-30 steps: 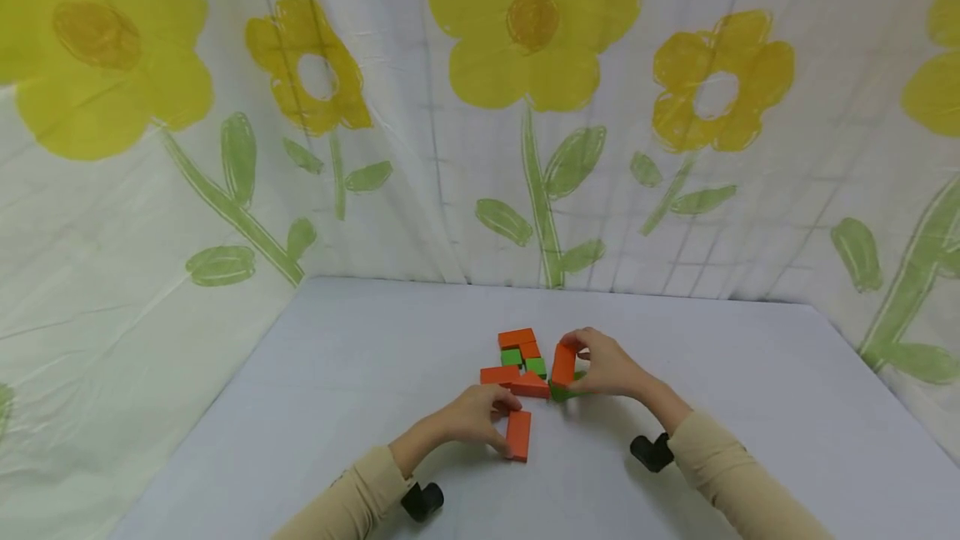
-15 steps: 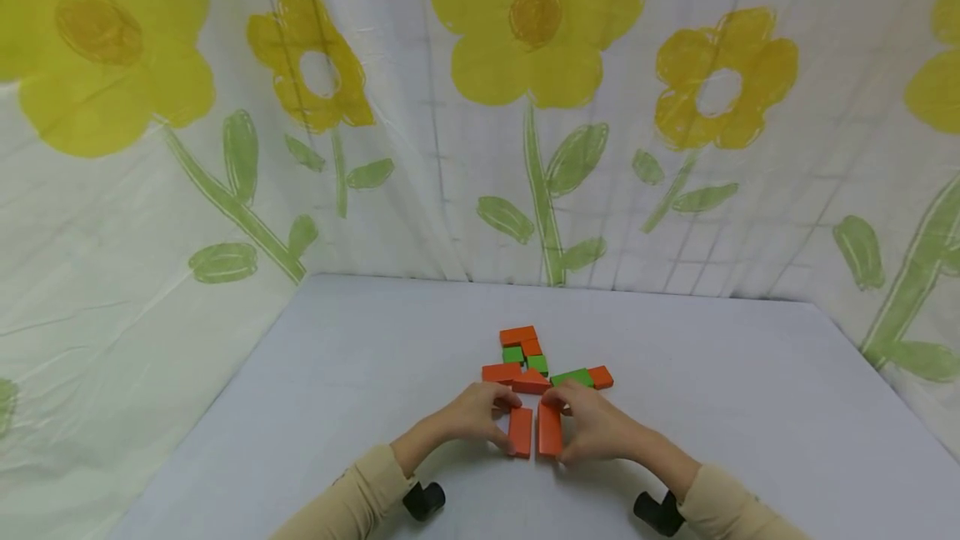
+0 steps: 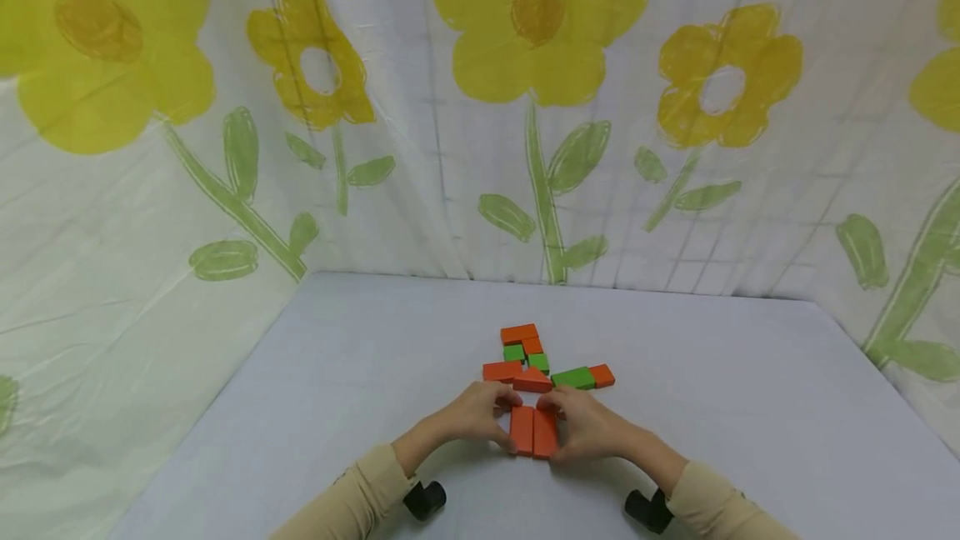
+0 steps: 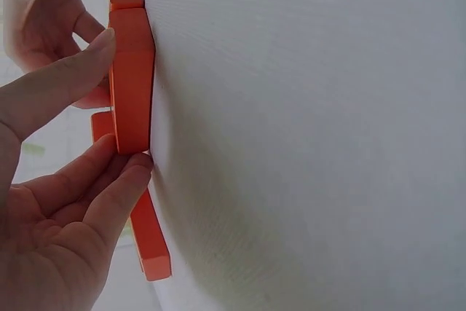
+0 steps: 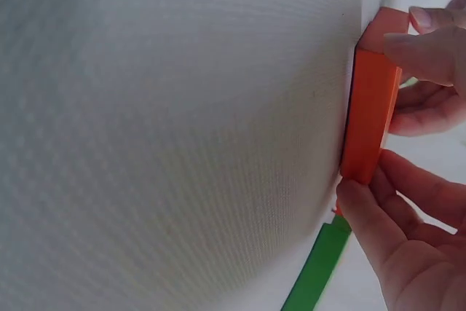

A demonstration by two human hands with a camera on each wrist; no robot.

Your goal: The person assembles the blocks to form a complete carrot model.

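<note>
In the head view, two orange-red rectangular blocks lie lengthwise side by side on the white table, their long sides together. My left hand pinches the left block by its ends, thumb at the near end and fingers at the far end. From the other side, my right hand grips the right block in the same way. The left wrist view gives the long outer side of the left block between thumb and fingertips. A similar grip on the right block shows in the right wrist view.
Just beyond the hands lie an orange triangular block, an orange rectangular block and a green block touching a small orange one. Further back are small green blocks and more orange blocks. A flowered curtain hangs behind the table.
My right hand has brought its block from beside the green block toward me, laid it down and slid it left against the other block. My left hand has kept its place.
</note>
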